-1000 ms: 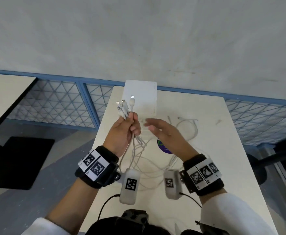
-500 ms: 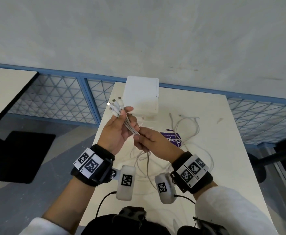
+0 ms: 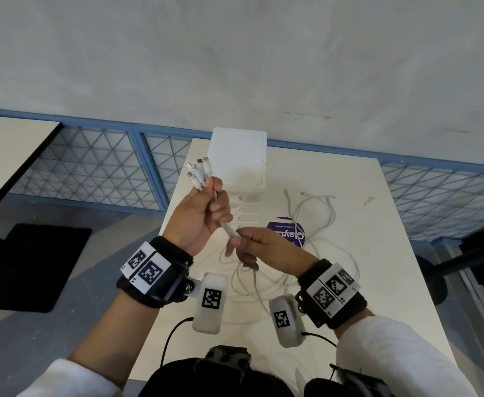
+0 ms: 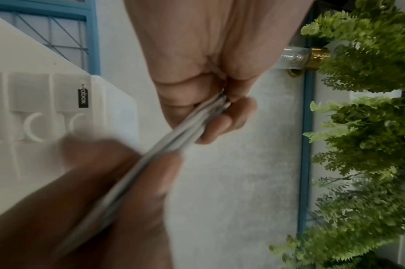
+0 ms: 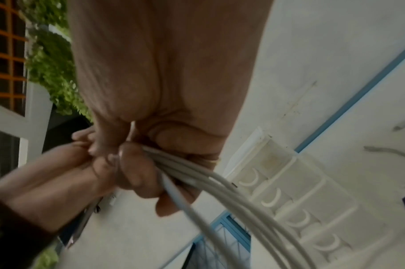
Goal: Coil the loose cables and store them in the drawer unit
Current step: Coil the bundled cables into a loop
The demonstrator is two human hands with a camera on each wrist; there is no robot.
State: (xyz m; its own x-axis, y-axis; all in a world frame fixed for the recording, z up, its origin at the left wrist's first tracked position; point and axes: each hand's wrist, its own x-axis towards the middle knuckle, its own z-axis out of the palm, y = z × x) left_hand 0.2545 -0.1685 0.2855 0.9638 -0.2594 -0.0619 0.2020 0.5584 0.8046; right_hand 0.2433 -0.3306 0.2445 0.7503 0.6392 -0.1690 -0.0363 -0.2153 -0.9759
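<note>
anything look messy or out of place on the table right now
Yes. The white cables sprawl in loose tangled loops across the table, over a purple sticker. Only their connector ends are gathered, in the left hand, while the right hand pinches the bundle just below. The drawer unit looks upright and closed.

place: office-like workroom | cues: plain tables (image 3: 335, 179), blue-framed mesh partition (image 3: 91, 167) (wall greenery (image 4: 369, 127))

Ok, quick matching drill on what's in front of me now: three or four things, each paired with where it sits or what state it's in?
Things:
1. cable plugs
2. drawer unit
3. purple sticker
4. right hand

States:
A. stuck flat on the table
B. pinching the cable bundle below the left hand
C. standing at the table's far edge
D. sticking out above the left hand

Pairs: 1-D, 2-C, 3-A, 4-B
</note>
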